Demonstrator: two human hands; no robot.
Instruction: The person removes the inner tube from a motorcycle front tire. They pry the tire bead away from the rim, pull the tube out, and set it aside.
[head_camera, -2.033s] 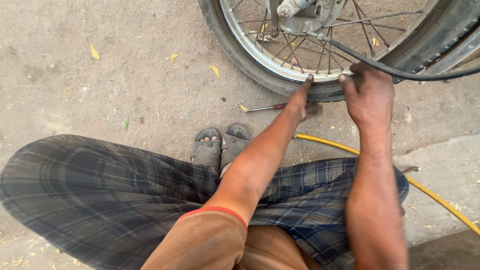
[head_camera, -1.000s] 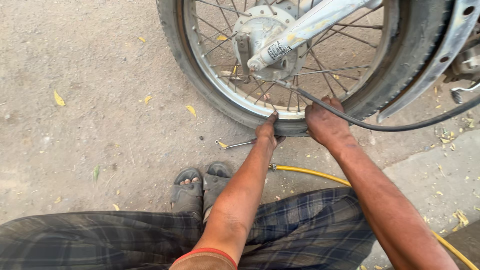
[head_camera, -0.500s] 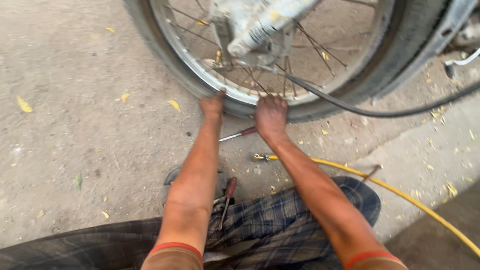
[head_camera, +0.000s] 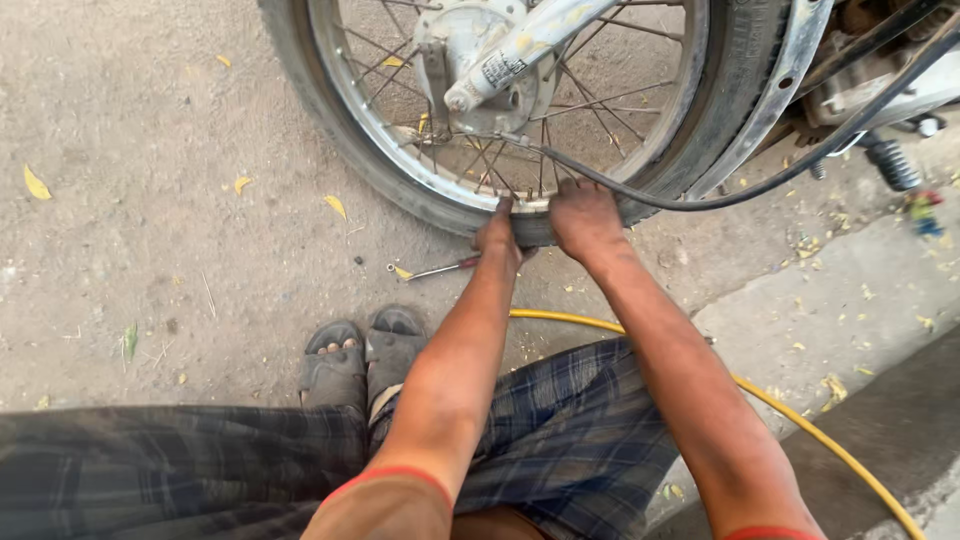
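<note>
Down low: left hand (head_camera: 498, 238) and right hand (head_camera: 583, 215) fingers gripping black tyre (head_camera: 530, 228) at wheel bottom; white label (head_camera: 503, 68) on fork.

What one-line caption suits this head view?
Both hands, left hand and right hand, press the spoked wheel's tyre above a screwdriver.

Single head view, looking steeply down, close over knees, ground (head_camera: 150, 150) ahead

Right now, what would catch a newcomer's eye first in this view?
The big spoked wheel fills the top, with the left hand and right hand pressed side by side on the bottom of its tyre. A yellow hose runs along the ground to the right, and a small tool lies just left of the hands.
</note>
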